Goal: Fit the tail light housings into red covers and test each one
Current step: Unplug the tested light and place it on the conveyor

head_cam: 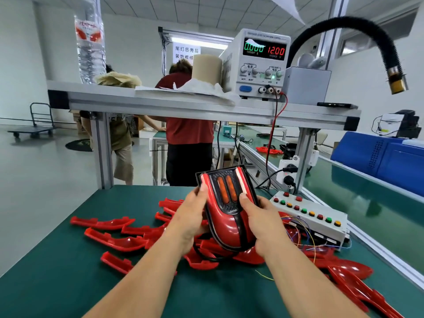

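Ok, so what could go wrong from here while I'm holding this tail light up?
1. Your left hand and right hand hold the tail light in the air over the loose red covers; a slip could drop it onto them and scuff parts.
2. Thin wires spill from the button box near your right arm and might snag.

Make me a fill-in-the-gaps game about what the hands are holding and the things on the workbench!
1. The left hand and the right hand hold one tail light over the ____ mat.
2. The power supply on the shelf shows 12.00 in ____ digits.
3. The button box lies on the person's ____ side.

Missing words: green; red; right.
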